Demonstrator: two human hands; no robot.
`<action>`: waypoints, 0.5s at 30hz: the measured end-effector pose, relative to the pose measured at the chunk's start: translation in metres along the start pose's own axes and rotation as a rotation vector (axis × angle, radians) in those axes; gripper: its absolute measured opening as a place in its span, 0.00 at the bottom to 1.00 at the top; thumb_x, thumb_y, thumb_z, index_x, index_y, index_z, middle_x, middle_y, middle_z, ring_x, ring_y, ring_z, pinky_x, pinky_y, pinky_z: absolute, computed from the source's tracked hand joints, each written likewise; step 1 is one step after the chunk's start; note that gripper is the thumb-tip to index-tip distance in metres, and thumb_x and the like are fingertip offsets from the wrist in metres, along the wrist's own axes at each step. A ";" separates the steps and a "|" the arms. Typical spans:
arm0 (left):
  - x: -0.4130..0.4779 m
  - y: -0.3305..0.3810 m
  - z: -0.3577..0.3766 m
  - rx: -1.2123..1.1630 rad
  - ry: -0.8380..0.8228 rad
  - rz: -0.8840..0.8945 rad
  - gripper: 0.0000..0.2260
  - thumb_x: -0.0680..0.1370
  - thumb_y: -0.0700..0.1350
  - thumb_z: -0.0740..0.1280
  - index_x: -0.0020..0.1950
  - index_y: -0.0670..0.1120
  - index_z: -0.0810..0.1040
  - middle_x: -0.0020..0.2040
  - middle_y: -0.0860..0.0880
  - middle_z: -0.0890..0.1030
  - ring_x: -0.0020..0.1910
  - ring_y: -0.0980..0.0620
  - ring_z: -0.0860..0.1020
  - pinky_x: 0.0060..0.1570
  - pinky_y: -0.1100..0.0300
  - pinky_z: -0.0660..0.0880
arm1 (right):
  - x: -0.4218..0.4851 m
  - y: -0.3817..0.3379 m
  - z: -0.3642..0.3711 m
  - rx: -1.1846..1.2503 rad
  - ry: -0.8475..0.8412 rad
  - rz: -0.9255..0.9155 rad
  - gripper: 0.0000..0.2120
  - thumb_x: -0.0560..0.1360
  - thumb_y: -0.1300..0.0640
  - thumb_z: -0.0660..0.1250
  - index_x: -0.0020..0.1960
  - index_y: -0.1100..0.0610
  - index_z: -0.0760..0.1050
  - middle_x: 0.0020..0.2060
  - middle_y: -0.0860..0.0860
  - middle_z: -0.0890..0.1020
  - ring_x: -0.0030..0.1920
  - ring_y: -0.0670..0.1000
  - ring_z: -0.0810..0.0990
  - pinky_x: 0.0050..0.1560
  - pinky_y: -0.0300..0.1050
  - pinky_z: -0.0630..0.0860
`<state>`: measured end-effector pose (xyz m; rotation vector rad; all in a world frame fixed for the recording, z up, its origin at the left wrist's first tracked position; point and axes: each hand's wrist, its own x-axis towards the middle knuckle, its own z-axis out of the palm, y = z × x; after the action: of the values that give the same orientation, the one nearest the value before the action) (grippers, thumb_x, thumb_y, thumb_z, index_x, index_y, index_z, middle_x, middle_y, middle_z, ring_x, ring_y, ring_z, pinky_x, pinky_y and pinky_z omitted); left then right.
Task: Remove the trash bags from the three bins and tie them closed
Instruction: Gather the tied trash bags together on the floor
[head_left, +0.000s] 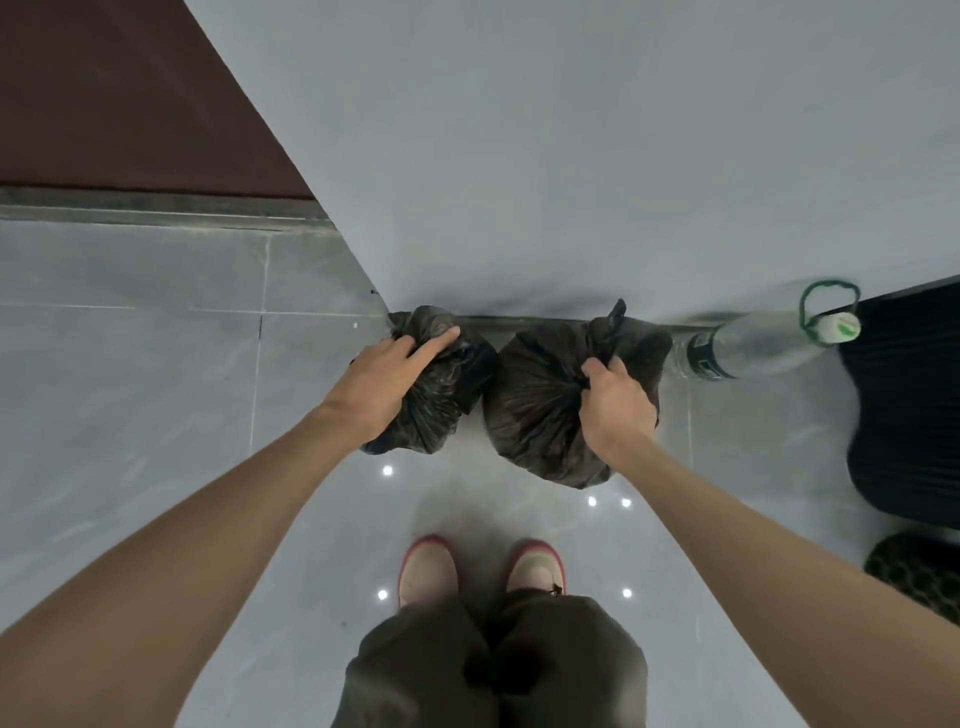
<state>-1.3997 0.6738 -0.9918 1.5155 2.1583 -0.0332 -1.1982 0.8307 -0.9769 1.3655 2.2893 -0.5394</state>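
Two filled black trash bags stand side by side on the grey tile floor at the foot of a pale wall. My left hand (387, 376) grips the gathered top of the left bag (447, 395), its index finger stretched out over the plastic. My right hand (613, 397) holds the twisted neck of the right bag (535, 410), whose tied end pokes up behind my fingers. Both bags look closed at the top. No bin shows clearly in this view.
A clear plastic water bottle (753, 345) with a green carry loop stands against the wall right of the bags. A dark ribbed object (904, 405) and a dark patterned object (919, 571) fill the right edge. My feet (480, 569) stand close behind the bags. A brown door area lies upper left.
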 end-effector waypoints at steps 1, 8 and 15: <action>0.005 -0.002 0.005 0.000 0.007 0.001 0.44 0.72 0.30 0.62 0.76 0.58 0.42 0.58 0.45 0.73 0.54 0.44 0.72 0.56 0.50 0.72 | 0.008 0.000 0.006 0.006 -0.003 -0.003 0.17 0.78 0.65 0.58 0.65 0.58 0.68 0.61 0.57 0.70 0.56 0.61 0.75 0.46 0.52 0.74; 0.020 0.003 0.042 0.060 0.029 0.052 0.44 0.71 0.30 0.62 0.76 0.58 0.43 0.54 0.47 0.72 0.51 0.46 0.72 0.53 0.55 0.69 | 0.041 0.000 0.044 0.083 -0.013 -0.007 0.15 0.77 0.67 0.59 0.63 0.59 0.70 0.57 0.58 0.72 0.53 0.62 0.76 0.51 0.54 0.76; 0.032 -0.010 0.051 -0.077 0.118 -0.116 0.36 0.77 0.35 0.60 0.77 0.58 0.45 0.51 0.45 0.70 0.49 0.45 0.71 0.51 0.52 0.70 | 0.049 -0.017 0.054 0.229 -0.010 -0.007 0.14 0.79 0.64 0.55 0.64 0.61 0.69 0.60 0.60 0.71 0.52 0.63 0.76 0.54 0.55 0.75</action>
<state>-1.3971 0.6833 -1.0526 1.3790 2.3111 0.1016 -1.2262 0.8302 -1.0462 1.4550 2.2804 -0.8303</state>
